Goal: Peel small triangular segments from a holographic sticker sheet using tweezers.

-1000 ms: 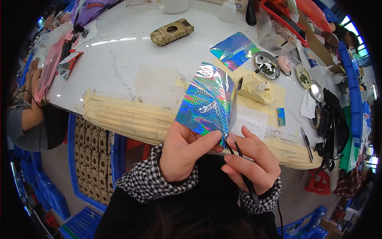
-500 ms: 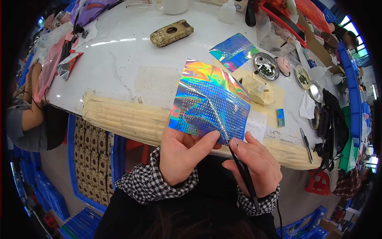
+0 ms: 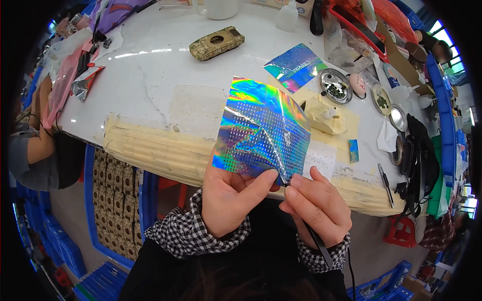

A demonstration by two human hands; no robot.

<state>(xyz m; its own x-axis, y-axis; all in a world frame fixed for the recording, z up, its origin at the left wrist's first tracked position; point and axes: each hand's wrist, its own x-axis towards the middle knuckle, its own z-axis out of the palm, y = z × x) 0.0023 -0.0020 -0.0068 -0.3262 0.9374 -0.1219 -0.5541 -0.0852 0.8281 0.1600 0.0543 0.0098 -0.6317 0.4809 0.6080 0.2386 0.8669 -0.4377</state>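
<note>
- L hand (image 3: 226, 200): pinching foil sheet (image 3: 266, 128) at lower edge, thumb on top, fingers behind.
- R hand (image 3: 322, 206): grasping blk tweezers (image 3: 318, 245); tips at the sheet's lower edge, right by L thumb. Can't tell if tips grip anything.
- Loc ref for everything = yellowish block (image 3: 325, 120) on the white table (image 3: 145, 90).
- Foil sheet: holographic, rows of small marks, creased & bent, held up L of block and toward the person.
- White paper w/ tiny dots (image 3: 321, 156): near side of block, partly hidden by sheet.
- Small foil piece (image 3: 354, 150): R of block, a bit nearer the person.
- 2nd foil sheet (image 3: 295, 66): flat on table, beyond block, slightly L.
- Metal tin (image 3: 324, 75) w/ dark green bits: just beyond block.
- Pink rounded item (image 3: 357, 84): beyond block, to R, next to tin.
- Slim dark pen-like tool (image 3: 386, 184): R of block, nearer the person.
- Camo hull (image 3: 217, 43) w/ round hole: well L of block & farther back.
- Blue crate (image 3: 149, 200): well L of block, below table level; holds rows of similar camo parts (image 3: 114, 193).
- Other person's arm (image 3: 42, 135): far L of block, past table edge.
</note>
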